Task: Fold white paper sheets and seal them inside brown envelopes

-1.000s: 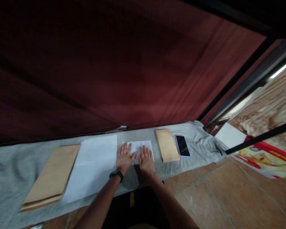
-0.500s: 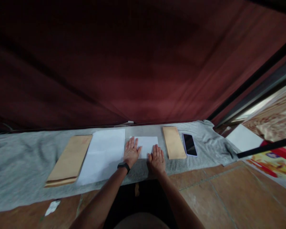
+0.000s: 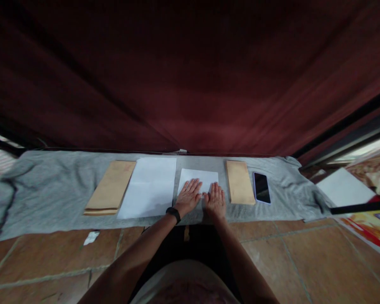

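Observation:
Both my hands lie flat on a small white sheet of paper (image 3: 196, 174), which may be folded; its lower part is hidden under them. My left hand (image 3: 190, 195), with a dark band at the wrist, presses the left and middle with fingers spread. My right hand (image 3: 215, 202) rests at the right edge, fingers stretched out and thumb close to the left hand. Just left is a large white sheet or stack of paper (image 3: 150, 185). A brown envelope (image 3: 240, 181) lies to the right of my right hand.
A grey cloth (image 3: 60, 181) covers the long narrow surface. More brown envelopes (image 3: 112, 183) are stacked at left, and a phone (image 3: 261, 188) lies at right. Behind rises a dark red panel (image 3: 190, 93). A paper scrap (image 3: 91, 237) is on the tiled floor (image 3: 259, 261); a colourful box (image 3: 373, 223) is far right.
My left hand has slid right across the small sheet, closer to my right hand, and its fingers point more to the right. The camera view has shifted, too.

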### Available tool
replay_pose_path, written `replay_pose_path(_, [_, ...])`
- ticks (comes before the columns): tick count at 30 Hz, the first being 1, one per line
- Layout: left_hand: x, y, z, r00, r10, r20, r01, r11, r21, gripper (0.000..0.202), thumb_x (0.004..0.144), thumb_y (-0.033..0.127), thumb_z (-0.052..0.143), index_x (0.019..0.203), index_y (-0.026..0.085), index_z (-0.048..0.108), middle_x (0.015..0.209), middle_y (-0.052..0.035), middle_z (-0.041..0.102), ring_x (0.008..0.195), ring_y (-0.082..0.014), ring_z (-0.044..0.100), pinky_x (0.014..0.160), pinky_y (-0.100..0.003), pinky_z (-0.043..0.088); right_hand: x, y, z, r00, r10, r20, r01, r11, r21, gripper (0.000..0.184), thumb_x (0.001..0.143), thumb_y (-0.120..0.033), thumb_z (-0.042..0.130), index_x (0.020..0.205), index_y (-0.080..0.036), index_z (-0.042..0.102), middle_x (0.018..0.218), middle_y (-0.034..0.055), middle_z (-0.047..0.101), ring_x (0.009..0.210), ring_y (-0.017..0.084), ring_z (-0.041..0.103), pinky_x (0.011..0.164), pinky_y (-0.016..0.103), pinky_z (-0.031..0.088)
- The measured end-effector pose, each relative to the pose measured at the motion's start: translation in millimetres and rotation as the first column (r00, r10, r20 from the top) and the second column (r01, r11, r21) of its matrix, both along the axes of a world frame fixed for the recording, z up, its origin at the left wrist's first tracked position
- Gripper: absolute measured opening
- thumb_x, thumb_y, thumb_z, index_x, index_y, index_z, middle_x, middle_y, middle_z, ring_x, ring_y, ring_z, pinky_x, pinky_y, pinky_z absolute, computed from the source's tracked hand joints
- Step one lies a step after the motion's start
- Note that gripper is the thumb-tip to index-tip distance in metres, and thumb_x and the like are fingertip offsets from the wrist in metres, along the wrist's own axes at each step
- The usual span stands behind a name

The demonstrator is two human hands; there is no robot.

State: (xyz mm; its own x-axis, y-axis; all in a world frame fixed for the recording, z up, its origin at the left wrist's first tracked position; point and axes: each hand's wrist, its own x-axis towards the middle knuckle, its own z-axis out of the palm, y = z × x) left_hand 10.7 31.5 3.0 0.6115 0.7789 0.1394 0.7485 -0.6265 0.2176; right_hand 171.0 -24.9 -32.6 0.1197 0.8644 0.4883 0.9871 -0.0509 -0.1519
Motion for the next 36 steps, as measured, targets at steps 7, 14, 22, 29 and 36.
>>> replay_pose_path(7, [-11.2,-1.1,-3.8,0.998,0.062,-0.003,-0.062,0.997,0.042,0.057,0.102,0.044,0.036,0.154,0.019,0.036,0.163,-0.0092,0.032,0.152,-0.0257,0.023,0.125,-0.049,0.017,1.8,-0.1,-0.9,1.0,0.001,-0.022,-0.001,1.0,-0.017,0.062,0.105,-0.04,0.033,0.155,-0.005,0.032,0.153,0.0238,0.043,0.14,0.034,0.043,0.114,0.053,0.033])
replay_pose_path(14, [-9.3,-0.9,-6.5,0.998,0.063,-0.014,-0.062,0.996,0.06,0.056,0.102,0.041,0.038,0.154,0.019,0.036,0.164,-0.01,0.03,0.152,-0.0267,0.024,0.124,-0.051,0.017,-13.6,19.2,14.5,0.992,0.094,-0.084,-0.109,0.975,-0.195,0.055,0.104,-0.032,0.03,0.154,-0.011,0.036,0.16,0.0146,0.036,0.147,0.029,0.032,0.119,0.048,0.026])
replay_pose_path(22, [-10.0,-2.4,-6.7,0.998,0.055,-0.015,-0.054,0.997,0.057,0.054,0.102,0.038,0.038,0.151,0.017,0.04,0.163,-0.0112,0.031,0.153,-0.027,0.021,0.124,-0.051,0.016,-16.3,30.4,10.8,0.982,0.16,-0.098,-0.18,0.95,-0.255,0.051,0.106,-0.036,0.027,0.153,-0.019,0.04,0.161,0.0111,0.036,0.148,0.026,0.032,0.12,0.048,0.022])
replay_pose_path(29, [-11.1,-4.0,-6.1,0.999,0.05,0.007,-0.05,0.997,0.054,0.055,0.102,0.039,0.038,0.152,0.019,0.038,0.161,-0.0105,0.036,0.152,-0.0255,0.024,0.125,-0.051,0.016,1.0,31.0,10.7,0.998,0.06,-0.032,-0.067,0.96,-0.272,0.055,0.106,-0.04,0.03,0.156,-0.017,0.033,0.162,0.0153,0.032,0.147,0.031,0.033,0.118,0.051,0.024])
replay_pose_path(36, [-11.3,-2.0,-5.4,0.998,0.059,0.028,-0.061,0.996,0.062,0.056,0.101,0.042,0.039,0.153,0.02,0.037,0.162,-0.0096,0.034,0.152,-0.0267,0.025,0.124,-0.052,0.018,5.7,32.0,13.0,0.999,-0.003,-0.046,-0.007,0.977,-0.212,0.055,0.106,-0.036,0.029,0.152,-0.009,0.04,0.155,0.0185,0.042,0.144,0.031,0.039,0.118,0.051,0.026])
